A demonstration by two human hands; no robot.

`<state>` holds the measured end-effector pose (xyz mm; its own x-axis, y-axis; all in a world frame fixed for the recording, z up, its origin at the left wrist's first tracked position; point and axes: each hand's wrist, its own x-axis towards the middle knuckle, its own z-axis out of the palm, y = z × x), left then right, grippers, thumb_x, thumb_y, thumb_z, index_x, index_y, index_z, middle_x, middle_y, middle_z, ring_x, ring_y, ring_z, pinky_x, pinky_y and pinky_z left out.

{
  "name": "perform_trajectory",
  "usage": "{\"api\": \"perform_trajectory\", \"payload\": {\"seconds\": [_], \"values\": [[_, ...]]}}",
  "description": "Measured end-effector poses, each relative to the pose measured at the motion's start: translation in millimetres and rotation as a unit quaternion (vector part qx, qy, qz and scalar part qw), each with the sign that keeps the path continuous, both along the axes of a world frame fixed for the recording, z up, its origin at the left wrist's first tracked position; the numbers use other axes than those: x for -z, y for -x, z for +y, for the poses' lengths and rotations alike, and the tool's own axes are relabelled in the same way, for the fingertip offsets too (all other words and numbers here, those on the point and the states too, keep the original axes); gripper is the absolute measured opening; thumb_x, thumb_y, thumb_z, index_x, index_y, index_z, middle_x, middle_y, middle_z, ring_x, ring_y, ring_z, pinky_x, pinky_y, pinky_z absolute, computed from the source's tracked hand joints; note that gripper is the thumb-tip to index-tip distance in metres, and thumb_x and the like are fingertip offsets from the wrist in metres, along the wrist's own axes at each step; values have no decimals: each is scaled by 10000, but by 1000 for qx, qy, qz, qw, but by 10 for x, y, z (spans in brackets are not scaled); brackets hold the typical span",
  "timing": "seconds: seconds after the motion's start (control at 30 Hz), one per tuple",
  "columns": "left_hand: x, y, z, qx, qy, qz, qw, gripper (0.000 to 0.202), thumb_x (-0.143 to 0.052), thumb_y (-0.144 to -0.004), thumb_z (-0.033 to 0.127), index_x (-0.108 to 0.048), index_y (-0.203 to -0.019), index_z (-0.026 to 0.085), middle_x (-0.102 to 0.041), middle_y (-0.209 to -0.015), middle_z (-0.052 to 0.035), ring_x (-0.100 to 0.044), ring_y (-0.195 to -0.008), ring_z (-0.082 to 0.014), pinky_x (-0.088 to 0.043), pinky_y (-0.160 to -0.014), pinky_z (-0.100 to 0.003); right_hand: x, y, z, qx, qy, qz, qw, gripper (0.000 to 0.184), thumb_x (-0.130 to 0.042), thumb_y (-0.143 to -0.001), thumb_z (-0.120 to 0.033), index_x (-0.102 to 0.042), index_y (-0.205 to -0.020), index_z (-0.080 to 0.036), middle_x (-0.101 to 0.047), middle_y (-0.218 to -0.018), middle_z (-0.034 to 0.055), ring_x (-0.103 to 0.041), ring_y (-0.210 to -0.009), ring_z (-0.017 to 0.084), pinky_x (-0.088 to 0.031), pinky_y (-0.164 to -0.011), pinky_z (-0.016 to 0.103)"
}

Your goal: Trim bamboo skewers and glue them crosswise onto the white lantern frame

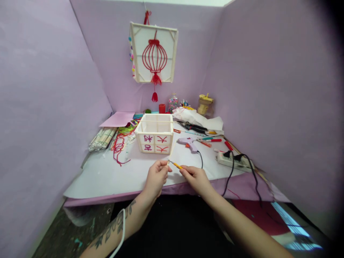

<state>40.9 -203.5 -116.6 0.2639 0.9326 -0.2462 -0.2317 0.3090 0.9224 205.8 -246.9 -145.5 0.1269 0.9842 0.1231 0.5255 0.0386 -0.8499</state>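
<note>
Box (155, 123): pale wooden sticks, matt white paper panels
Surface (107, 175): smooth matt white paper
Glue gun (189, 143): smooth lilac plastic
Tool (177, 165): smooth yellow handle

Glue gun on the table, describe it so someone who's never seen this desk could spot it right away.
On the white-covered table, find the white box with red characters. Just to its right, beyond the right hand, lies the glue gun: the only lilac pistol-shaped tool, trailing a black cord, unlike the slim pens and scissors behind it.
</note>
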Motion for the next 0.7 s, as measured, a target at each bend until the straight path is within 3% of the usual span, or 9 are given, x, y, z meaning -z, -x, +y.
{"api": "perform_trajectory", "payload": {"seconds": [0.07, 0.13, 0.23, 0.3, 0.4, 0.47, 0.57, 0.7], "values": [[15, 2, 9, 7, -15, 5, 1000, 296, -692, -652, 326, -553, -849, 154, -594, -659, 24, -276, -360, -2, -109, -369, -161, -28, -23, 24, -26, 58, 88, 994, 392, -534, -843, -477, -705, -662, -175, -570, -531, 3, -469, -528, 142, -334, -521, 256], [32, 3, 24, 10, -29, 9, 999, 294, -690, -665, 334, -561, -859, 153, -601, -659, 20, -278, -360, -6, -120, -367, -165, -43, -41, 48, -39, 89, 132, 987, 468, -537, -821, -538, -676, -596, -151, -485, -463, -16, -374, -465, 107, -275, -475, 246], [38, 2, 42, 9, -49, 21, 999, 294, -686, -677, 331, -573, -879, 149, -608, -670, 15, -292, -369, -11, -136, -369, -167, -42, -53, 73, -48, 157, 229, 960, 513, -569, -774, -593, -738, -797, -110, -453, -458, -39, -269, -419, 74, -197, -440, 232], [20, 1, 43, 11, -52, 24, 998, 294, -684, -675, 326, -571, -880, 148, -603, -669, 16, -300, -376, -12, -140, -371, -165, -37, -54, 77, -44, 174, 253, 951, 531, -581, -764, -588, -748, -889, -99, -468, -473, -38, -276, -418, 77, -205, -442, 232], [-26, -5, 31, 15, -29, 11, 999, 284, -674, -668, 318, -547, -863, 154, -581, -647, 31, -282, -369, -6, -120, -373, -160, -38, -52, 62, -5, 73, 121, 990, 417, -571, -810, -496, -767, -890, -137, -570, -568, 9, -472, -533, 135, -340, -530, 256], [-51, -13, 26, 17, -10, 2, 1000, 282, -672, -659, 309, -537, -855, 158, -569, -638, 39, -270, -364, -1, -103, -375, -158, -42, -43, 35, 31, -5, -7, 999, 342, -557, -847, -424, -768, -955, -178, -637, -676, 35, -570, -662, 179, -391, -618, 272], [-67, -28, 31, 15, 6, -1, 1000, 288, -676, -637, 290, -540, -852, 155, -561, -634, 42, -266, -362, 3, -90, -378, -158, -38, -11, -13, 72, -77, -155, 982, 319, -513, -904, -381, -746, -1040, -211, -676, -746, 48, -617, -714, 188, -394, -636, 262], [-62, -50, 32, 8, 11, 1, 1000, 302, -667, -623, 286, -542, -858, 143, -567, -639, 38, -268, -361, 8, -92, -376, -157, 1, 32, -51, 110, -168, -295, 934, 317, -477, -949, -363, -731, -1056, -207, -698, -750, 51, -623, -700, 172, -367, -612, 252]]}}
